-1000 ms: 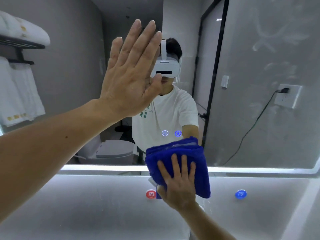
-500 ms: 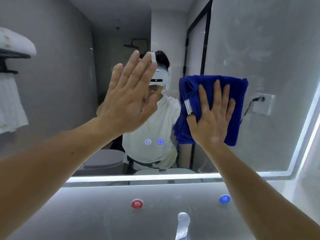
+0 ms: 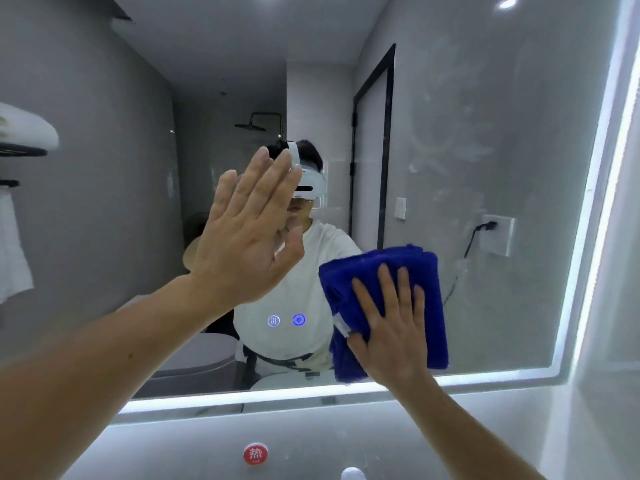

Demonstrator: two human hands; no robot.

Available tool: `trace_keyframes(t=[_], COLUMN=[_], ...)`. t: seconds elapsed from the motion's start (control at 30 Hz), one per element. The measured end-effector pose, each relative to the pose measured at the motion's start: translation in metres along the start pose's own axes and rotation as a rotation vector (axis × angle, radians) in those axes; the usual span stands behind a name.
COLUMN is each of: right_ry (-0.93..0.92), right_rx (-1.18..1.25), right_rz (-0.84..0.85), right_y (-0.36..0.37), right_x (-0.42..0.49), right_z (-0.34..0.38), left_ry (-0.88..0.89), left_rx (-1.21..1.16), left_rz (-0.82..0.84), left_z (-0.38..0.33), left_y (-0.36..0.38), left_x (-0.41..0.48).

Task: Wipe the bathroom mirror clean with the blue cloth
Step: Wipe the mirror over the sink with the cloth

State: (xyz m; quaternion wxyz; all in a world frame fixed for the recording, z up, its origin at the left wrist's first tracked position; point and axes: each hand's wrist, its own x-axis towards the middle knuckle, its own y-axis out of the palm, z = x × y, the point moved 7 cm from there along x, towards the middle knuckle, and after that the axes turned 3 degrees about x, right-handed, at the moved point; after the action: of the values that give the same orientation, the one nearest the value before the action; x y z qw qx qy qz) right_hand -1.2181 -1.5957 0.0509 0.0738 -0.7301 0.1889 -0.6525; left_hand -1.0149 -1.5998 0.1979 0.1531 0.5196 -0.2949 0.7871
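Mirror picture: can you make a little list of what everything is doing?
mirror: smears at its upper right
cloth: blue, folded, flat on the lower right glass
right hand: fingers straight, presses the cloth
left hand: open, raised at the glass, holds nothing
below the mirror: red button

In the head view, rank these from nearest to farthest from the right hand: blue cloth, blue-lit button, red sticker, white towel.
1. Blue cloth: directly under the right hand, pressed against the mirror.
2. Blue-lit button: just to the left, on the glass.
3. Red sticker: lower left, below the mirror.
4. White towel: far left edge.
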Motion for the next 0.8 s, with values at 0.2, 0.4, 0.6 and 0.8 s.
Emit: trace_keyframes(t=[0.2,0.4,0.6,0.8], right_ry=[0.128,0.159,-0.163,-0.121], right_rx=[0.003,0.076,-0.039,-0.045], right_rz=[-0.097,-0.146,-0.029,-0.071], right_y=[-0.068,-0.07,-0.037,-0.074], right_x=[0.195,0.194,0.113,0.233], right_z=[-0.02,-0.006,0.006,0.001], left_ry=[-0.02,-0.08,-0.07,-0.038], left_rx=[0.005,0.007,0.054,0.119], left_rz=[-0.02,-0.002,0.02,-0.025], left_z=[0.003,0.007,0.01,0.005], left_y=[-0.01,-0.011,-0.014,-0.033], left_x=[0.032,0.05,0.054,0.07])
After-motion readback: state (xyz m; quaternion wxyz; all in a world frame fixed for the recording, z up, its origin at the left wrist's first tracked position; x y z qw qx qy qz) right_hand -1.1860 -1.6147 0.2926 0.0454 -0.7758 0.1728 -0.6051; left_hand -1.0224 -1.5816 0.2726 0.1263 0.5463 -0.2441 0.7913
